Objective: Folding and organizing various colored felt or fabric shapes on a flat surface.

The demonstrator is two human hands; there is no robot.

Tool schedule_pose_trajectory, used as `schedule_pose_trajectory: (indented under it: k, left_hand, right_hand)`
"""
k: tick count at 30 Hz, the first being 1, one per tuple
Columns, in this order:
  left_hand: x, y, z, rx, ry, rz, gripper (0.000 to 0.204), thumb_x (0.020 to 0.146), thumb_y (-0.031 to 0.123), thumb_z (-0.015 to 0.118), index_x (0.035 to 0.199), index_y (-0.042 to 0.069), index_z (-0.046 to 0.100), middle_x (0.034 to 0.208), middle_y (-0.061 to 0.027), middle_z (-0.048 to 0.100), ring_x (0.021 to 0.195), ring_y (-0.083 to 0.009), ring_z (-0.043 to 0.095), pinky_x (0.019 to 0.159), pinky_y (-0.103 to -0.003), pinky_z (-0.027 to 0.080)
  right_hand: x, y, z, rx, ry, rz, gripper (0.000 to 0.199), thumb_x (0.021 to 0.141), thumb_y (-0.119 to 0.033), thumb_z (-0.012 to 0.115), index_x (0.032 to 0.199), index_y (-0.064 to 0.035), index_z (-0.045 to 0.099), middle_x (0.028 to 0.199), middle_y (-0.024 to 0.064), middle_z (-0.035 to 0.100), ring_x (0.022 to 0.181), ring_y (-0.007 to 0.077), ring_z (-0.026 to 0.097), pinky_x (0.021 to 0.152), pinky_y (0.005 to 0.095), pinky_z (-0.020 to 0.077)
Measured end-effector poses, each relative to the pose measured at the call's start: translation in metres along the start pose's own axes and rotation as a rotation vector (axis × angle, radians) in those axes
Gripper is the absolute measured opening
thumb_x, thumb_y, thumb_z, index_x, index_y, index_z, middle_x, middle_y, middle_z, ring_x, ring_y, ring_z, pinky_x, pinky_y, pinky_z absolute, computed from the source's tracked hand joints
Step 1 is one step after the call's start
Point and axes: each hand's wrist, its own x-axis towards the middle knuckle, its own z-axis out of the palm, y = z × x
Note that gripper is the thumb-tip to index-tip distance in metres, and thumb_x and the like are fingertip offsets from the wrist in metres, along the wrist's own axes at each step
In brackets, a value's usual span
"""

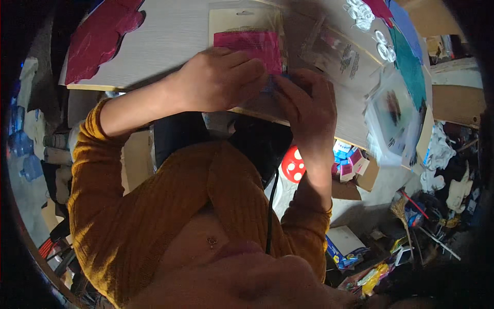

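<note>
Person wears ribbed mustard-brn sweater w/ long sleeves, sm. pendant; blk cable in front.

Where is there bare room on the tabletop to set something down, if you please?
The widest bare patch of tabletop lies between the magenta pieces and the pink-and-beige card; a smaller one lies between the right hand and the clear bags. The far right is crowded with white rings and green pieces.
</note>
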Motion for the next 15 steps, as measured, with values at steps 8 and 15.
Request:
schedule_pose_trajectory:
  k: [8,15]
  left_hand:
    - [0.011,0.002,-0.003,0.022,-0.106,-0.055,0.018,0.079,0.020,0.064,0.093,0.009,0.066,0.088,-0.0035,0.054,0.080,-0.0176,0.062,0.057,-0.032,0.050]
    - [0.024,0.002,-0.008,0.144,-0.271,0.036,0.020,0.080,0.021,0.062,0.095,0.008,0.063,0.088,-0.0051,0.054,0.075,-0.0176,0.063,0.055,-0.032,0.050]
  right_hand:
    - [0.000,0.003,-0.001,-0.036,-0.062,-0.019,0.029,0.077,-0.010,0.077,0.106,-0.0111,0.075,0.106,0.0078,0.064,0.094,0.0267,0.062,0.085,0.0382,0.0500]
    - [-0.004,0.006,-0.003,0.035,0.001,0.011,0.025,0.077,-0.007,0.076,0.102,-0.0070,0.075,0.104,0.0089,0.068,0.098,0.0266,0.063,0.087,0.0385,0.0494]
